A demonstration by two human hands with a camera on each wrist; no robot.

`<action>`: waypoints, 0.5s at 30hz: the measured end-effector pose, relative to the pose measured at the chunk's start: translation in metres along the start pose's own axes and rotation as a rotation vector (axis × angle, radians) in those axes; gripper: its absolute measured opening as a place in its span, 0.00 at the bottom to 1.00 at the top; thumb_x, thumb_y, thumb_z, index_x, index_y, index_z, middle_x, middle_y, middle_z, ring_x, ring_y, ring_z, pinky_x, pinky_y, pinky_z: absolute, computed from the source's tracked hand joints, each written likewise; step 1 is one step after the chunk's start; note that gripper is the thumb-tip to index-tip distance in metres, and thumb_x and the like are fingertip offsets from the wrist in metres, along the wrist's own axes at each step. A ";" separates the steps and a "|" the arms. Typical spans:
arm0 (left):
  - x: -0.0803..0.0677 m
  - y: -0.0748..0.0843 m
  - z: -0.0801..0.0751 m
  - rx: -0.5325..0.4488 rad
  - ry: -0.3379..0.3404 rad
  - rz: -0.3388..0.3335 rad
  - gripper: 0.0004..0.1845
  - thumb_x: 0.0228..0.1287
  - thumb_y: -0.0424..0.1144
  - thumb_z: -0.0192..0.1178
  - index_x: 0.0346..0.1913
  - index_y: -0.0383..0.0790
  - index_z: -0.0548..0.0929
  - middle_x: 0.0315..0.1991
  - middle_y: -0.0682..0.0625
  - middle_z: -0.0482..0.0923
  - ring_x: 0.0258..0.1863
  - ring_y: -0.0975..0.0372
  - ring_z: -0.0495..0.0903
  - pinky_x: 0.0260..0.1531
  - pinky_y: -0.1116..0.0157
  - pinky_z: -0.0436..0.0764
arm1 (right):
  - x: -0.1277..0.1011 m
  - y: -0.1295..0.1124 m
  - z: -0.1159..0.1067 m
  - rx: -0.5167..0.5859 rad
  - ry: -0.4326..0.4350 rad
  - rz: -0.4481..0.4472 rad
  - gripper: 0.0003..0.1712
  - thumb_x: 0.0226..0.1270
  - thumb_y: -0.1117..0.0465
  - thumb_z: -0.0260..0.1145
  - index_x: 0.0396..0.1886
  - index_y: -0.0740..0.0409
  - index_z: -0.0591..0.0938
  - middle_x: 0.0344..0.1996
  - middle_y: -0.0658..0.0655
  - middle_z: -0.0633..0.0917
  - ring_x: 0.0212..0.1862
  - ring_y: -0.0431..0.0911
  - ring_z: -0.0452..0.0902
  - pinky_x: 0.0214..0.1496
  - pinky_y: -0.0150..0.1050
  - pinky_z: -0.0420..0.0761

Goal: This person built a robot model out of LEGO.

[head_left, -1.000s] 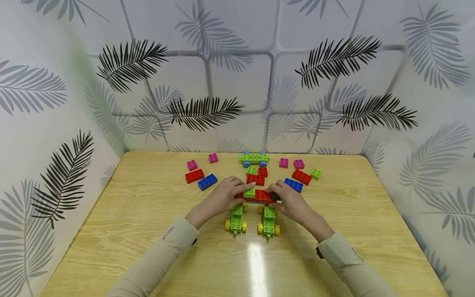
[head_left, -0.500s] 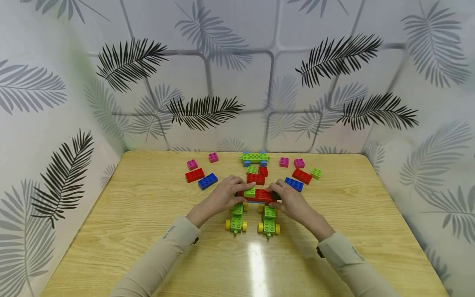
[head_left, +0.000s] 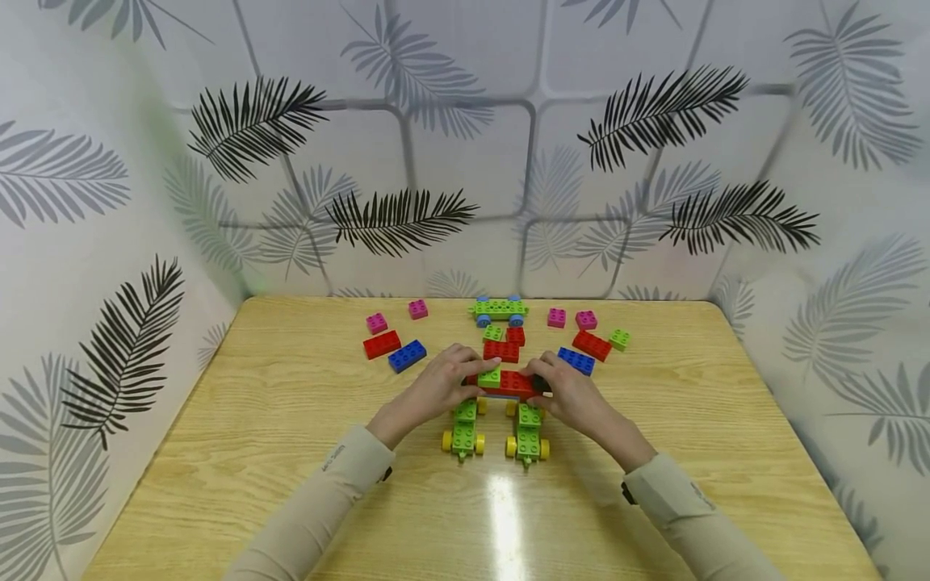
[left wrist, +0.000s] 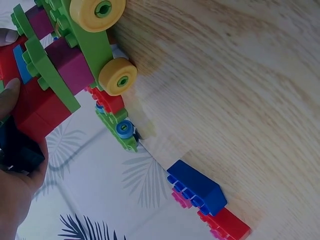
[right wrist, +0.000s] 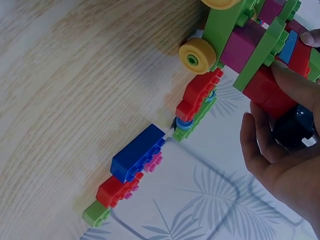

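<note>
Your left hand [head_left: 445,378] and right hand [head_left: 576,395] gripped the red brick span [head_left: 514,383] by its ends, probably steadying it across the yellow-wheeled cars [head_left: 528,440].

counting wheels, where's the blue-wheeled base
In the head view, the blue-wheeled base is centred near the far edge of the table, beyond the small red brick.

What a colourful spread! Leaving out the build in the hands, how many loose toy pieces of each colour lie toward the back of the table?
Pink square plastic bricks: 4
Red plastic bricks, long and short: 4
Blue long plastic bricks: 2
Lime-green square plastic bricks: 2
Lime-green plastic base with blue wheels: 1
Total: 13
</note>
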State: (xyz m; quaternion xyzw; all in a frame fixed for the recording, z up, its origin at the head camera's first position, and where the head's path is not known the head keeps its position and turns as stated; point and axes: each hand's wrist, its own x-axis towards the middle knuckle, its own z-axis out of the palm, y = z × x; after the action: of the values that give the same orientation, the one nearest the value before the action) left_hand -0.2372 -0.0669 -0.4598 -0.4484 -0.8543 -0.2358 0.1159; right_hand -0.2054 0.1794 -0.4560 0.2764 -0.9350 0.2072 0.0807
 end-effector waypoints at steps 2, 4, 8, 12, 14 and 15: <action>-0.001 0.000 0.001 0.005 0.005 -0.001 0.29 0.55 0.35 0.71 0.62 0.42 0.78 0.42 0.49 0.80 0.41 0.59 0.72 0.41 0.66 0.75 | 0.000 0.000 0.000 -0.004 -0.002 -0.005 0.21 0.49 0.65 0.78 0.44 0.56 0.80 0.37 0.53 0.78 0.37 0.46 0.75 0.42 0.43 0.81; -0.002 0.001 0.002 0.004 0.013 -0.001 0.29 0.55 0.34 0.71 0.62 0.42 0.78 0.42 0.49 0.79 0.42 0.59 0.73 0.41 0.66 0.76 | -0.001 0.000 0.000 -0.006 0.000 -0.014 0.21 0.49 0.65 0.78 0.43 0.56 0.80 0.37 0.53 0.78 0.37 0.46 0.75 0.42 0.43 0.81; -0.003 0.001 0.005 -0.011 0.027 -0.008 0.29 0.54 0.34 0.71 0.61 0.42 0.79 0.42 0.49 0.79 0.42 0.59 0.73 0.42 0.65 0.76 | -0.001 0.001 0.000 -0.017 0.007 -0.041 0.21 0.48 0.65 0.78 0.42 0.56 0.80 0.35 0.53 0.78 0.36 0.45 0.75 0.40 0.41 0.81; -0.004 0.000 0.006 -0.029 0.033 -0.026 0.29 0.54 0.33 0.72 0.61 0.43 0.79 0.41 0.49 0.78 0.43 0.59 0.73 0.42 0.66 0.76 | 0.000 0.002 0.000 -0.027 0.010 -0.060 0.21 0.48 0.65 0.79 0.42 0.55 0.80 0.35 0.52 0.77 0.35 0.44 0.74 0.38 0.39 0.81; -0.004 0.000 0.006 -0.038 0.035 -0.033 0.29 0.54 0.33 0.72 0.61 0.43 0.79 0.41 0.49 0.78 0.43 0.59 0.72 0.41 0.66 0.76 | 0.000 0.003 0.001 -0.035 0.013 -0.065 0.22 0.48 0.65 0.79 0.43 0.56 0.80 0.35 0.53 0.77 0.34 0.44 0.75 0.37 0.39 0.81; -0.004 -0.001 0.006 -0.040 0.034 -0.035 0.29 0.54 0.33 0.72 0.61 0.43 0.79 0.42 0.48 0.78 0.44 0.59 0.72 0.41 0.66 0.76 | 0.000 0.003 0.001 -0.038 0.014 -0.066 0.22 0.47 0.64 0.79 0.43 0.56 0.80 0.35 0.53 0.77 0.35 0.44 0.75 0.37 0.39 0.81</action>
State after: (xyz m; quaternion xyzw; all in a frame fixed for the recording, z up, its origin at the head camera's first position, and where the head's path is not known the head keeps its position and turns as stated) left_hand -0.2357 -0.0669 -0.4662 -0.4315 -0.8550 -0.2626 0.1175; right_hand -0.2069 0.1809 -0.4574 0.3040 -0.9286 0.1885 0.0994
